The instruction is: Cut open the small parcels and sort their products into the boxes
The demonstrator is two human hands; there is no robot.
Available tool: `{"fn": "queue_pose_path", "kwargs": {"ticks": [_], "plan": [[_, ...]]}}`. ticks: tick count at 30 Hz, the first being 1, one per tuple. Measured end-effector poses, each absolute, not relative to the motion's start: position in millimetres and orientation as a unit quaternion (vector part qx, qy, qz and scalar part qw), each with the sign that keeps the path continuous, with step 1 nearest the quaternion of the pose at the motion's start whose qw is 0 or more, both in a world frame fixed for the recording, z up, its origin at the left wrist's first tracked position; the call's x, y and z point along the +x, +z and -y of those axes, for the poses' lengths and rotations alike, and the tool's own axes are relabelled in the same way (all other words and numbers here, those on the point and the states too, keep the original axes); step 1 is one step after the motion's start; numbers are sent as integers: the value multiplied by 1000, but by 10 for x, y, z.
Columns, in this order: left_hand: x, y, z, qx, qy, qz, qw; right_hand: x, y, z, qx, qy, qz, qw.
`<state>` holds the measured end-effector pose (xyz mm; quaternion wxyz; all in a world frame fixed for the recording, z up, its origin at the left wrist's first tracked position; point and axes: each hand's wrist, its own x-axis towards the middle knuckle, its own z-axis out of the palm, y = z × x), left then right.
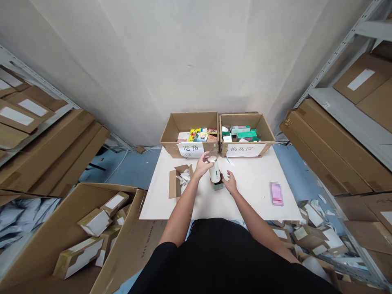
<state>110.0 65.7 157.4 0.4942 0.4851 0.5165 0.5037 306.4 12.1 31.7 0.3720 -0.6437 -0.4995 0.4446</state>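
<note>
My left hand (pixel 203 163) grips the top of a white cylindrical bottle (pixel 214 171) that stands upright near the middle of the white table (pixel 254 196). The bottle's base sits in a small dark box (pixel 217 186), and my right hand (pixel 229 182) is closed on that box from the right. A small opened cardboard box (pixel 179 181) with white paper filling lies just left of my left forearm.
Two open cartons with paper labels stand at the table's far edge: the left carton (pixel 171 134) holds colourful packs, the right carton (pixel 266 130) green and white ones. A pink item (pixel 276 194) lies at the right. Large cartons of small boxes and shelving flank the table.
</note>
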Motion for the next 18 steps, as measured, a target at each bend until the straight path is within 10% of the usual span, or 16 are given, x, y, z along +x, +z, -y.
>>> {"fn": "queue_pose_path", "kwargs": {"ticks": [18], "plan": [[1445, 688, -201, 644, 138, -703, 270, 2996, 48, -171, -646, 425, 573, 271]]}}
